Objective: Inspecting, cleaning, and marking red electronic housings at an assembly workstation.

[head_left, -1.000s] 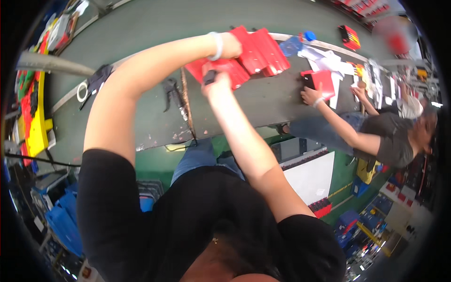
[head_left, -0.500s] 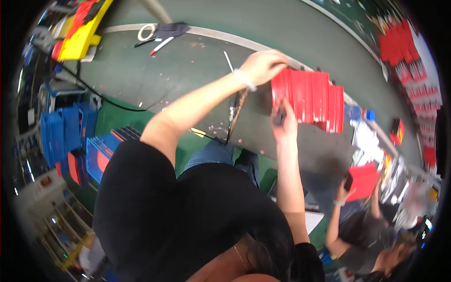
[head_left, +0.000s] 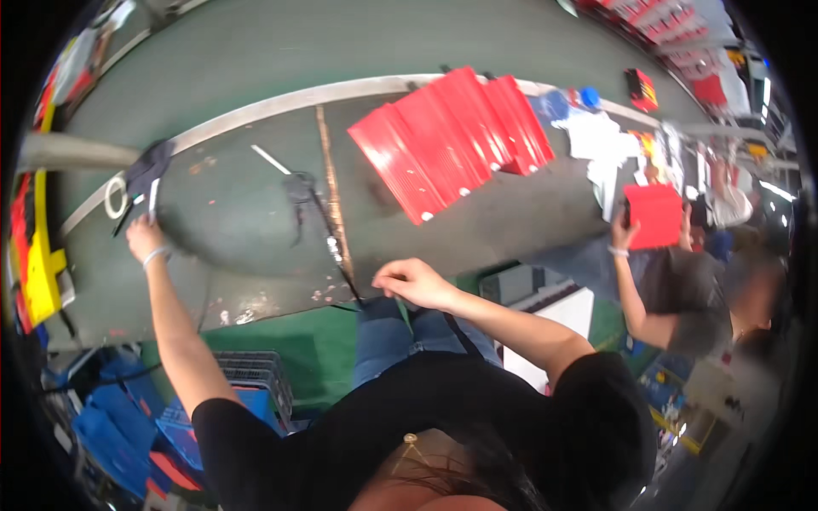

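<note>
At the left of the worktable, my left hand (head_left: pixel 145 238) is closed at the lower end of a slim white marker pen (head_left: pixel 153 198). Beside it are a white tape roll (head_left: pixel 114 197) and a dark cloth (head_left: pixel 151 166). My right hand (head_left: pixel 413 281) hovers by the table's near edge, fingers loosely curled, with nothing visible in it. A row of glossy red ribbed cases (head_left: pixel 434 140) stands beyond it to the right, untouched. Between my hands, a dark tool-like thing (head_left: pixel 299 187) and a thin white strip (head_left: pixel 271 159) lie on the tabletop.
To the right, another person's hands hold a red case (head_left: pixel 654 216). Near it are white plastic wrapping (head_left: pixel 601 149) and a blue-capped bottle (head_left: pixel 567 100). Blue crates (head_left: pixel 115 422) stand at lower left, a yellow bin (head_left: pixel 41 255) at the left edge. A black cord (head_left: pixel 332 238) crosses the table's front.
Both hands have left the red cases. My left hand has reached far left to the marker pen; my right hand has drawn back toward me without the dark object it held. The view has turned.
</note>
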